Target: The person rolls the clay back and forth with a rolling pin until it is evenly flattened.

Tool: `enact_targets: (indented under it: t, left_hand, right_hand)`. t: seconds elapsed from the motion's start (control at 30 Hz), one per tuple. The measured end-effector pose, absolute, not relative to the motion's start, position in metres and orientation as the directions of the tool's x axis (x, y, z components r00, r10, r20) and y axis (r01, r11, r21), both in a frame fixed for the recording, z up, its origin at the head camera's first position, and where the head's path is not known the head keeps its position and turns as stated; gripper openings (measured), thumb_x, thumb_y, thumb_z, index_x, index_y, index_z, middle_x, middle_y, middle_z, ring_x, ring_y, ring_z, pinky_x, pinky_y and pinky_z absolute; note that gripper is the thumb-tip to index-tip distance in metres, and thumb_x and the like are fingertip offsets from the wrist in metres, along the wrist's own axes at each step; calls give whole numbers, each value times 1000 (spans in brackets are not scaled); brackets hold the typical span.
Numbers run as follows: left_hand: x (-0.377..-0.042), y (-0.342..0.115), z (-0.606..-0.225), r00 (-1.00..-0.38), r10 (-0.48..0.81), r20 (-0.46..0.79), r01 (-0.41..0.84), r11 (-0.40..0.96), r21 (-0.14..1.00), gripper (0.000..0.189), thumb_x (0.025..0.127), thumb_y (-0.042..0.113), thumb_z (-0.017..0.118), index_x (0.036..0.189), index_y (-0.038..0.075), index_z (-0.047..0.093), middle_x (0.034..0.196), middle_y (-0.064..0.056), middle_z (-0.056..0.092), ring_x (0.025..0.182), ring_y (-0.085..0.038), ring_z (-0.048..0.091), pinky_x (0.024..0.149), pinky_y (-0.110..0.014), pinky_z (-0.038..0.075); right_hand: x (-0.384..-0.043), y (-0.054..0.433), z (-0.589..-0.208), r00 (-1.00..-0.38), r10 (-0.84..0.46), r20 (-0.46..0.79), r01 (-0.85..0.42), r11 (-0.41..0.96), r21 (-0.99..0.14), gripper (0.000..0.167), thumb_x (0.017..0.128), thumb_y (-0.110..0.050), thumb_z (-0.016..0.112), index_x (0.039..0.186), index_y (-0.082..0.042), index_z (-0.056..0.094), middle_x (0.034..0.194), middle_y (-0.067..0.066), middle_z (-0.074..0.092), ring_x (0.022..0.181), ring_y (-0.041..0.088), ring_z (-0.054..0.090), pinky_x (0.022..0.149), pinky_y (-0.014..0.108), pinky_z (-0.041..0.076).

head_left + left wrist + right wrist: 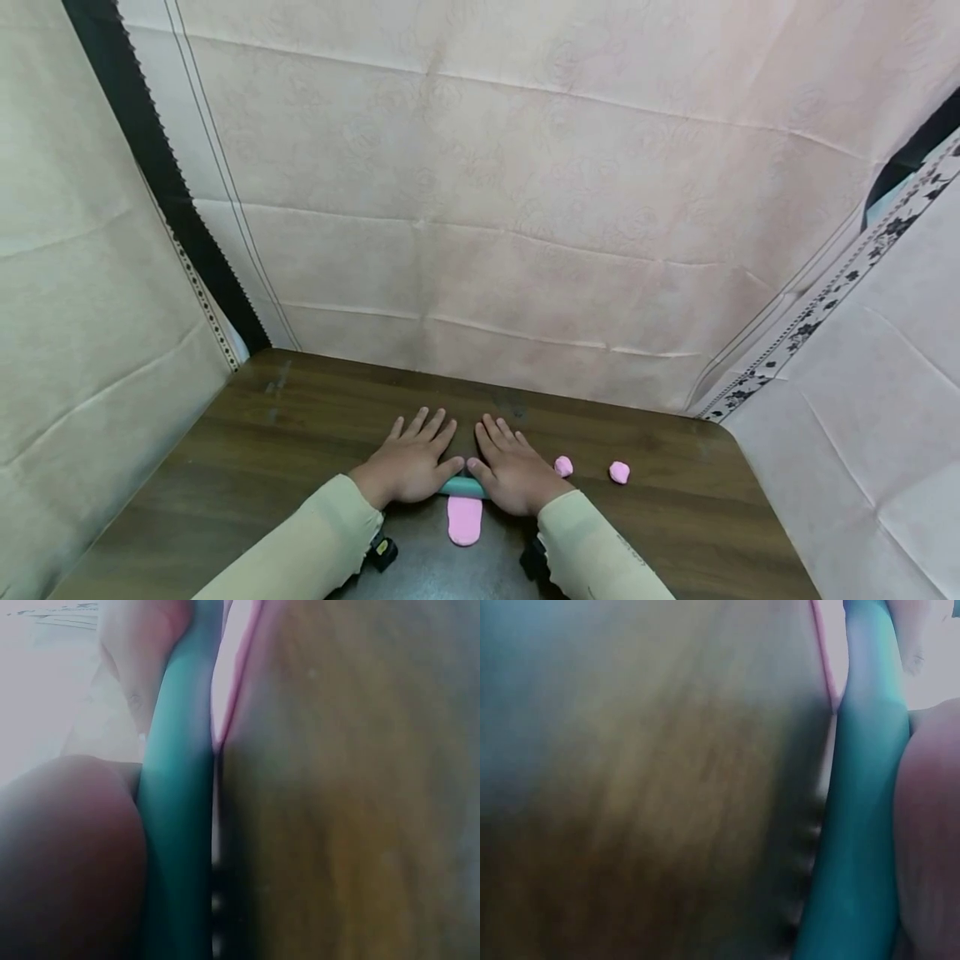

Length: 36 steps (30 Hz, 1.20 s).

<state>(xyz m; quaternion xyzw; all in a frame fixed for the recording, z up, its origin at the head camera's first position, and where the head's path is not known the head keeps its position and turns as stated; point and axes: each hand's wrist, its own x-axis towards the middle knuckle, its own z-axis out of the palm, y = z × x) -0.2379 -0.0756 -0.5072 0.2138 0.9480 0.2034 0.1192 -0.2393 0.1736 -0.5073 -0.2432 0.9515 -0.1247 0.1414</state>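
The roller (464,487) lies crosswise over the pink strip (465,522) on the table (300,442). The left hand (411,460) and right hand (517,472) rest on the roller, palms down, fingers extended. One lump (564,466) is just beside the right hand; a second lump (619,472) lies farther right.

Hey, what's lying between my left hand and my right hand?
A teal rod and, poking out from under it, a flat pink piece; the head view shows both.

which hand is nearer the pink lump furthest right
Right. The right hand is left of that pink lump; the left hand is farther left.
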Motion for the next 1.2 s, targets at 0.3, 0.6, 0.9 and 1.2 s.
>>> enact_targets:
  t: [0.3,0.6,0.9,1.2]
  left_hand:
    - [-230,-76,-509,-875,469,-116,386,823,416,76,118,66,34,180,21,30,190,-8,15,177,-41,5,138,-75,6]
    - [-218,-77,-506,-856,507,-98,428,803,415,77,118,67,31,179,20,34,189,-10,20,177,-42,9,138,-74,9]
    - [-211,-79,-504,-855,509,-96,431,802,413,75,119,65,35,178,19,37,188,-11,24,177,-42,12,138,-74,11]
    - [-204,-78,-505,-851,515,-103,436,803,407,75,118,67,31,177,21,39,188,-10,24,177,-42,12,138,-74,11]
  right_hand:
    - [-230,175,-510,-839,-503,-206,-431,847,-312,80,118,-70,17,183,-22,11,192,1,1,179,29,1,142,60,15]
    - [-220,174,-507,-838,-513,-186,-447,841,-306,80,119,-67,17,183,-19,15,192,3,6,179,31,6,141,61,18]
    - [-211,172,-505,-836,-516,-186,-451,840,-302,83,118,-71,15,183,-19,15,191,3,8,178,30,8,141,60,20]
    - [-201,172,-505,-840,-517,-165,-459,839,-291,87,116,-73,12,182,-18,16,191,3,9,178,30,10,140,61,23]
